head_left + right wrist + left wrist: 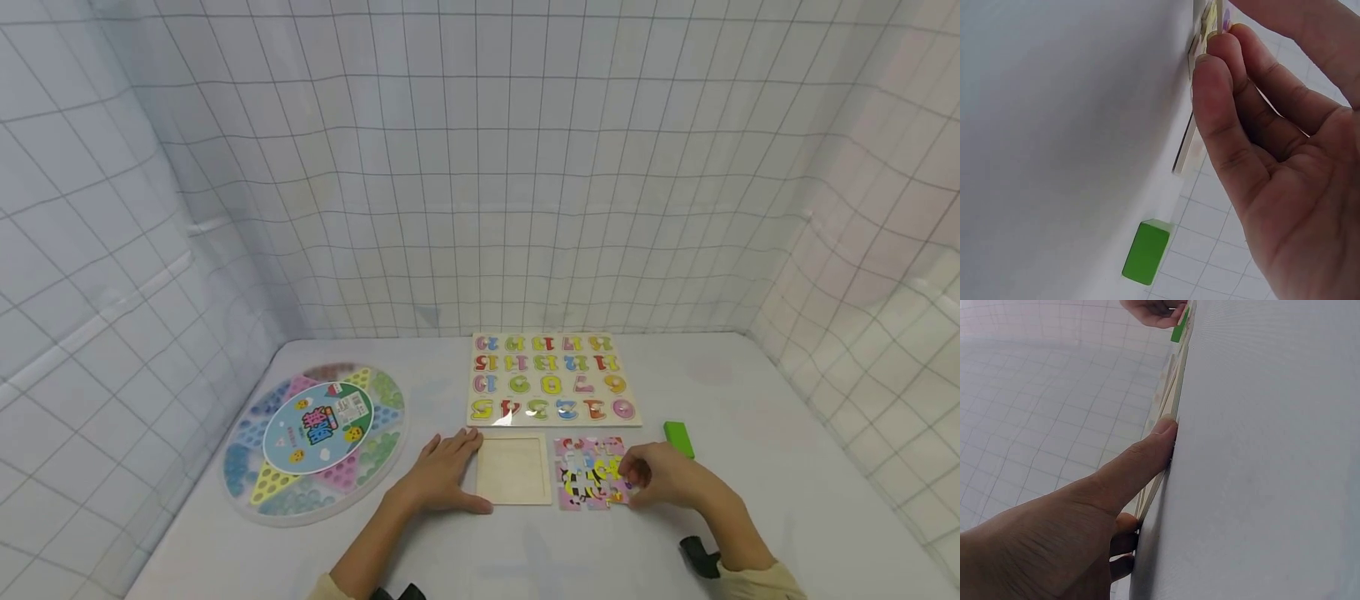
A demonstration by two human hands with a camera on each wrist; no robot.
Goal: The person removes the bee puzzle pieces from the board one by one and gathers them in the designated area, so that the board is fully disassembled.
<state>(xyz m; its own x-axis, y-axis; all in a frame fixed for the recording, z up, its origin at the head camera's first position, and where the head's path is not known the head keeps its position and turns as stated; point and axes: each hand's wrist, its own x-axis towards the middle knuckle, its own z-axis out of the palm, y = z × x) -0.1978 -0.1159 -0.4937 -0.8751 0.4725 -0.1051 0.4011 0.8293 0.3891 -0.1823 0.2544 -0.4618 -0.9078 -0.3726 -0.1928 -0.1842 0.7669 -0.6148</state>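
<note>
A square wooden puzzle frame point(513, 472) lies with its bare base showing. My left hand point(444, 477) grips it at the left side, thumb by the near corner and fingers by the far corner. In the left wrist view the thumb presses the frame's edge point(1174, 406). Right of the frame, a pink jigsaw picture point(581, 483) with yellow-and-black figures lies in interlocking pieces. At its right edge my right hand point(663, 477) pinches a jigsaw piece point(1220, 17), seen nearly edge-on in the right wrist view; the fingers hide much of it.
A number puzzle board point(551, 380) lies behind the frame and jigsaw. On the left is a large round packaged board point(318, 442) with coloured star points. A green block point(678, 439) sits just beyond my right hand. Grid-patterned cloth walls point(510, 167) enclose the white table point(525, 558).
</note>
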